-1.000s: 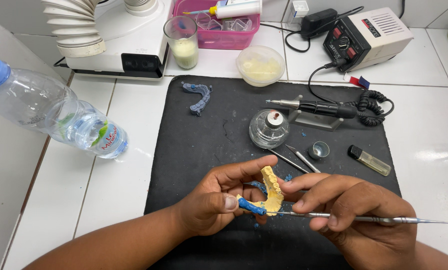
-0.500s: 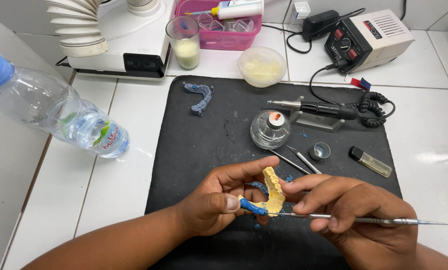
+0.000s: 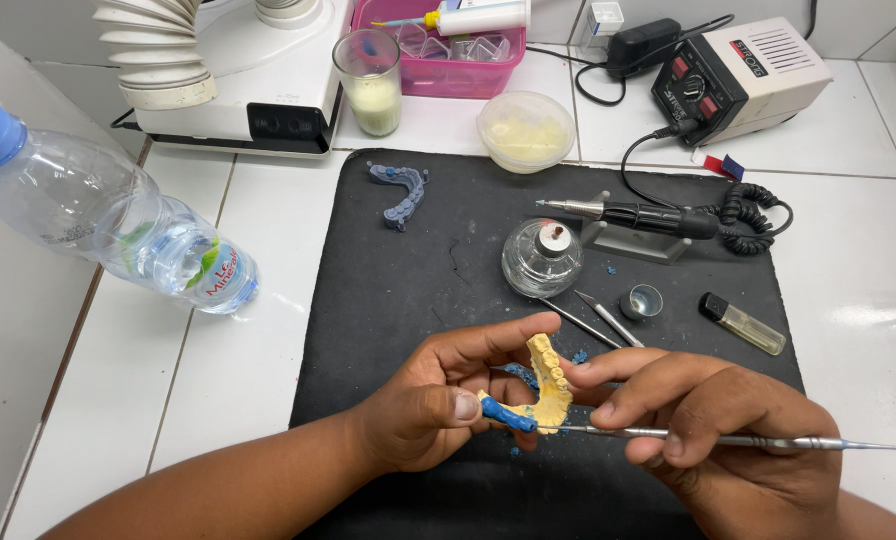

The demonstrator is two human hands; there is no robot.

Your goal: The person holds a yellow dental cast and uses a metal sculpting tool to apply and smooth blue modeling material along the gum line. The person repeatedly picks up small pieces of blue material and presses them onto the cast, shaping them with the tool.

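- Your left hand (image 3: 438, 405) has its fingers clamped on one yellow dental cast (image 3: 548, 385) with blue wax (image 3: 508, 413), above the black mat (image 3: 398, 300).
- Your right hand (image 3: 718, 430) has its fingers closed on one thin metal instrument (image 3: 688, 437); its tip meets the wax, its far end is cut off.
- Beyond your fingers: one glass burner (image 3: 541, 257), two loose metal tools (image 3: 593, 320).
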